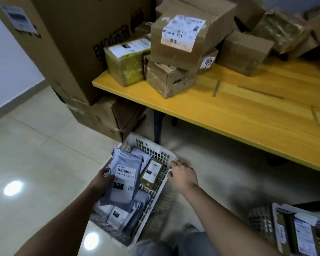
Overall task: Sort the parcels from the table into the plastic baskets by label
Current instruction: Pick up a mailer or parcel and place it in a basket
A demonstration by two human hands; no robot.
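Left hand pinches the grey soft-plastic mailer bag labelled 010 by its 9 o'clock edge over the white slotted plastic basket, prob. light, floppy & slick, so hold mid-edge; right hand grips basket rim at 3 o'clock.

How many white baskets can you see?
2. One basket sits on the floor between the hands, full of grey parcels. The other basket is at the bottom right corner, partly cut off. More may be out of view.
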